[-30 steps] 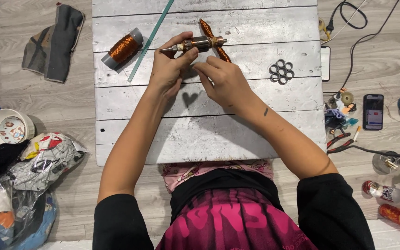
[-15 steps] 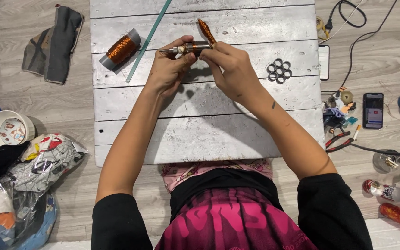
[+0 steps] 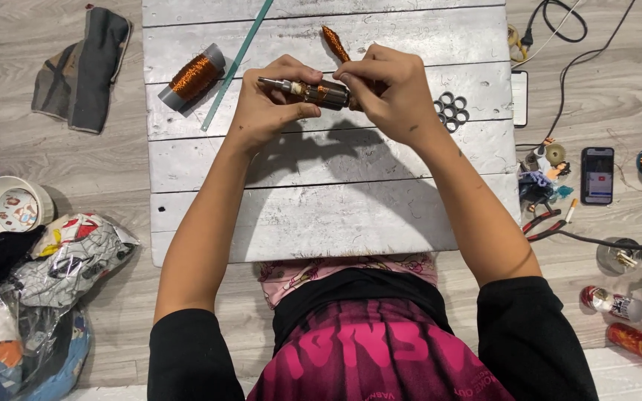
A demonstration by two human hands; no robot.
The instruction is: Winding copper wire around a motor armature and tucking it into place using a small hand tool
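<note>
Copper-wound motor rotor (image 3: 313, 91) with steel shaft, level, clamped between both hands, left hand (image 3: 269, 108) and right hand (image 3: 391, 93).

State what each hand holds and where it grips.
Both hands hold one motor armature wound with copper wire. The left hand grips its shaft end; the right hand pinches the other end.

sleeves: black, pushed up above the elbows | top: black with large pink print across the front | lap: pale pink patterned fabric | forearms bare | left hand (image 3: 269, 108), right hand (image 3: 391, 93): ungloved, ringless
</note>
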